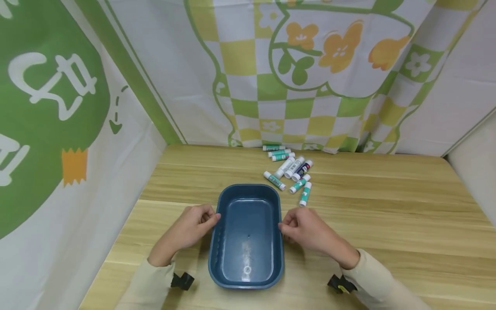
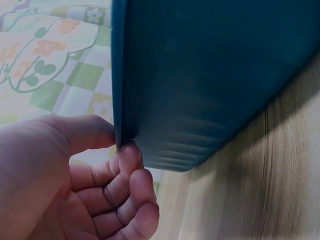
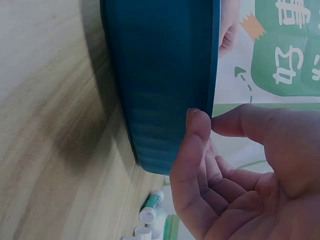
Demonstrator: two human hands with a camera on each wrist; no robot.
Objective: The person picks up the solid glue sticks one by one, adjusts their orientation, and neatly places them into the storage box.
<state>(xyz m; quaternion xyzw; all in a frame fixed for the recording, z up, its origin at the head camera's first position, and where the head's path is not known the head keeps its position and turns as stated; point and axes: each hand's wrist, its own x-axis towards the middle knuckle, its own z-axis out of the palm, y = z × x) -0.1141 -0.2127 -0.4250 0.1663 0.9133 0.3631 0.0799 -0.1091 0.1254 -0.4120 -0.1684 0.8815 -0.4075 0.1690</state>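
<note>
Tubes behind the bin

We classify the place as a small work nook hung with printed cloth; whether it stands in a home, shop or office we cannot determine. A wood-grain table spans the lower part of the head view. At its far edge, upper centre, hangs a checked curtain with orange flowers. A green-and-white sheet with large white lettering covers the left side of the frame. Glue sticks, at centre, mark the table as a desk or craft surface.
</note>
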